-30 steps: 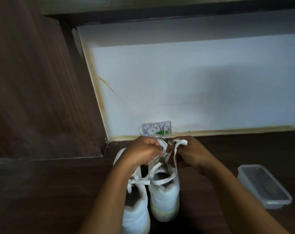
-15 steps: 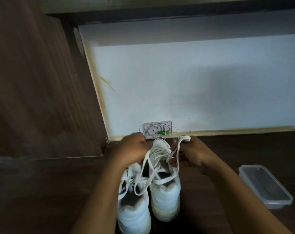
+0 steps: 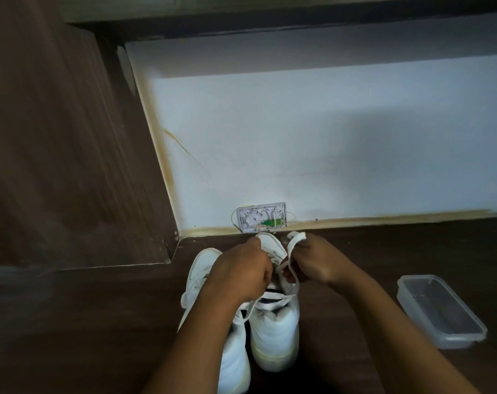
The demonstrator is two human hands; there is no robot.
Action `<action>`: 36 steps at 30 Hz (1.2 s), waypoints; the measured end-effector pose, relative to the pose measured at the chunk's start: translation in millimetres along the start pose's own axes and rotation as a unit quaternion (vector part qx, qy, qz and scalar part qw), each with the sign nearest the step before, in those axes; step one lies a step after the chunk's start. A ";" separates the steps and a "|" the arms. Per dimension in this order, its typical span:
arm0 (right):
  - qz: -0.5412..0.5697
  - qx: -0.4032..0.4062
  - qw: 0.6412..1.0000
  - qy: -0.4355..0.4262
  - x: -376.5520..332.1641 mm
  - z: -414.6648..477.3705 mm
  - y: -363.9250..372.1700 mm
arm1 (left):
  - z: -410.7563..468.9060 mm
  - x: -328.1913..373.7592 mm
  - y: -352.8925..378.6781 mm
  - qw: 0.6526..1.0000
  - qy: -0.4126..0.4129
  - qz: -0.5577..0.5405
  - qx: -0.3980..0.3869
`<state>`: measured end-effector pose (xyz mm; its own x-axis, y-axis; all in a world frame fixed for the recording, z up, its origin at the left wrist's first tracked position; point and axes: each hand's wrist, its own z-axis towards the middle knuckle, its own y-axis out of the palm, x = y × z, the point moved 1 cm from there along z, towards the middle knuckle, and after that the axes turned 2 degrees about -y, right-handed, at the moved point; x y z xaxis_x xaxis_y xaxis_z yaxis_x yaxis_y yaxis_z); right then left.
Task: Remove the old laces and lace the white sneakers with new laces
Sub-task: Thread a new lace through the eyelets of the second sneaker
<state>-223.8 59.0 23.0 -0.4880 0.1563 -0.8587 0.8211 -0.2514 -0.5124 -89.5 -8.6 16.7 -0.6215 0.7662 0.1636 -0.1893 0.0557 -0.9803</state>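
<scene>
Two white sneakers stand side by side on the dark wooden surface, heels toward me. Over the tongue of the right sneaker point(image 3: 275, 331) both hands work a white lace point(image 3: 291, 253). My left hand point(image 3: 241, 270) has its fingers curled on the lace near the eyelets and hides part of the left sneaker point(image 3: 199, 268). My right hand point(image 3: 312, 258) pinches a bunched length of the lace, whose end sticks up past the fingers. Loose lace loops hang across the right sneaker's opening.
A clear plastic container point(image 3: 440, 311) sits at the right on the wood. A small white wall box point(image 3: 261, 217) with a green part is mounted low on the white wall behind the shoes. A dark wooden panel point(image 3: 56, 152) rises at the left.
My left hand moved right and back over the right sneaker, closing toward my right hand. The lace loops that hung wide half a second ago are drawn in tighter.
</scene>
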 end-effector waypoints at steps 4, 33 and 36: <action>-0.101 -0.014 0.994 -0.049 5.0 -3.5 -3.2 | 7.0 -8.0 9.9 0.999 0.009 -0.040 -0.010; -0.205 0.069 0.976 0.014 22.3 40.3 25.7 | 31.8 -42.2 28.9 0.969 -0.094 -0.224 0.030; -0.225 0.077 0.971 0.017 24.3 42.2 30.4 | 32.7 -42.7 29.8 0.972 -0.096 -0.213 0.035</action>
<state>-223.2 14.9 -13.7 -0.7745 0.3147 -0.5488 0.4725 -0.2891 -0.8326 -93.5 -60.6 -15.9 -0.6046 0.5483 0.5778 -0.5079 0.2935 -0.8099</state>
